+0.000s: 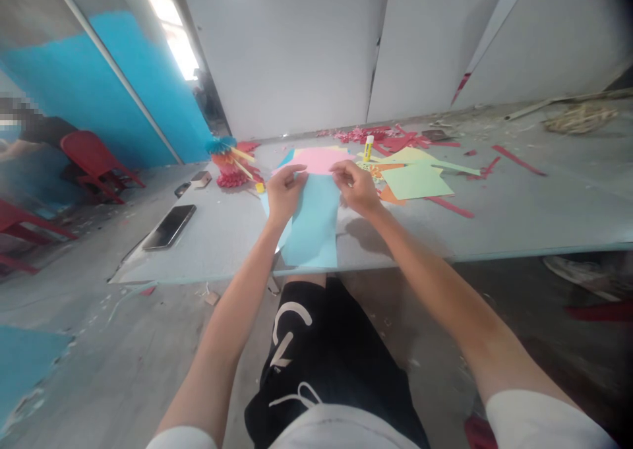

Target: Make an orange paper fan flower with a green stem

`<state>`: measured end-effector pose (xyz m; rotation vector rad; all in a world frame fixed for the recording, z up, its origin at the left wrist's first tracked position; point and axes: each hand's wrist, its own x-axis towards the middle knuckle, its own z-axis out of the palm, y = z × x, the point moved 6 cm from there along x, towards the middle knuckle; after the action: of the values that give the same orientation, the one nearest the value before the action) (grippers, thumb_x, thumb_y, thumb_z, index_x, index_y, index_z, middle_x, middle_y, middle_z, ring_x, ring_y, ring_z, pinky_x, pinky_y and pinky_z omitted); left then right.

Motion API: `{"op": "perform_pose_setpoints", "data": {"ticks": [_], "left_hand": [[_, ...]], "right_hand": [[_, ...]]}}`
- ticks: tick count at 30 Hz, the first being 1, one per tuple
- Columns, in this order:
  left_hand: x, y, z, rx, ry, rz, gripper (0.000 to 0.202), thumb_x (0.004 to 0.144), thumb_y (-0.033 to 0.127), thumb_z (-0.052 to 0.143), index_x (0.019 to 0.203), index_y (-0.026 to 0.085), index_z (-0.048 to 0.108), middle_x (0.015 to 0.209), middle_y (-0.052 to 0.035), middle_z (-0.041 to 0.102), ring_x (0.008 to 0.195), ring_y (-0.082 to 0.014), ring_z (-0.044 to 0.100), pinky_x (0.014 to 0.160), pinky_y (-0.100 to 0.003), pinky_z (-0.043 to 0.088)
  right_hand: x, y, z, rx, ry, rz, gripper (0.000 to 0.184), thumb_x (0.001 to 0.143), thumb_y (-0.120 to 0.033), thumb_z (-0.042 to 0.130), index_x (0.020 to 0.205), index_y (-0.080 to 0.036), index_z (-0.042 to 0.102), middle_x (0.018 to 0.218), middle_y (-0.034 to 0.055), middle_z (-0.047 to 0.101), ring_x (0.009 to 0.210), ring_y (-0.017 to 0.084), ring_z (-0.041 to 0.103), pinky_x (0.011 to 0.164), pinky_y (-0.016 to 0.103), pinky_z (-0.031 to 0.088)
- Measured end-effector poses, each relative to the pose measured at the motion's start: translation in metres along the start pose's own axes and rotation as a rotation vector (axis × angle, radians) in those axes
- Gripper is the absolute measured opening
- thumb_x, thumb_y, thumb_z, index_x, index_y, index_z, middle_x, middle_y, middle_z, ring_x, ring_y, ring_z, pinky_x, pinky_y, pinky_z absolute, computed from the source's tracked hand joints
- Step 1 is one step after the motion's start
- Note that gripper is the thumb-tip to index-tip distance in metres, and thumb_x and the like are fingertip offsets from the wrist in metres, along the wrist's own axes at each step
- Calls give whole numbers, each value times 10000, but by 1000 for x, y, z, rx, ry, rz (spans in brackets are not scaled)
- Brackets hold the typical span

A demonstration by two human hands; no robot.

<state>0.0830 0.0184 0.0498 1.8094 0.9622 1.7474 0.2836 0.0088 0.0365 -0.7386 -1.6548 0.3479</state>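
Note:
A light blue paper sheet [312, 228] lies lengthwise on the grey board [519, 211] in front of me. My left hand [283, 192] pinches its far left corner, fingers closed on the edge. My right hand [355, 186] grips the far right corner the same way. A pink sheet [321, 159] lies just beyond both hands, partly under the blue one.
Green [415, 180], yellow and orange sheets and red paper strips [450, 206] lie to the right. A glue stick [368, 147] stands behind them. A folded paper ornament [228, 162] sits at the left, and a phone [169, 226] nearer the edge. Red chairs [96, 162] stand far left.

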Motion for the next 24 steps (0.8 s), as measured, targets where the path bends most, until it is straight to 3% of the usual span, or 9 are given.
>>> {"op": "perform_pose_setpoints", "data": {"ticks": [5,9,13,17,24], "left_hand": [[0,-1,0,21,-14,26,211,839,367,726,964,204,774,762,-14,684,571,-93,477,528,-240,355],[1,-5,3,-9,-49,-3,247,764,294,784,991,200,763,765,-9,674,613,-103,526,560,-235,399],[0,-8,4,-10,-65,-46,300,751,256,791,1043,198,748,650,31,592,561,-94,487,542,-230,386],[-1,-13,6,-56,-86,-79,210,758,286,796,936,191,738,669,22,608,592,-98,518,565,-229,400],[-2,-13,9,-83,-121,-79,172,786,343,789,858,202,722,606,34,574,520,-85,442,502,-225,319]], "right_hand": [[0,2,-1,34,14,35,186,914,-351,637,1065,-248,675,980,40,704,925,192,679,809,327,539],[1,2,-1,31,12,53,212,907,-355,643,1067,-236,712,1119,63,735,1009,216,688,859,357,543],[1,1,1,-31,-21,84,203,861,-368,695,992,-219,739,1032,64,763,941,232,688,799,364,528],[1,2,1,-77,-19,92,206,881,-417,670,916,-216,700,909,42,735,838,211,654,766,352,505],[0,3,-1,-91,19,64,260,916,-491,625,952,-234,645,937,41,695,867,206,632,772,336,500]]}}
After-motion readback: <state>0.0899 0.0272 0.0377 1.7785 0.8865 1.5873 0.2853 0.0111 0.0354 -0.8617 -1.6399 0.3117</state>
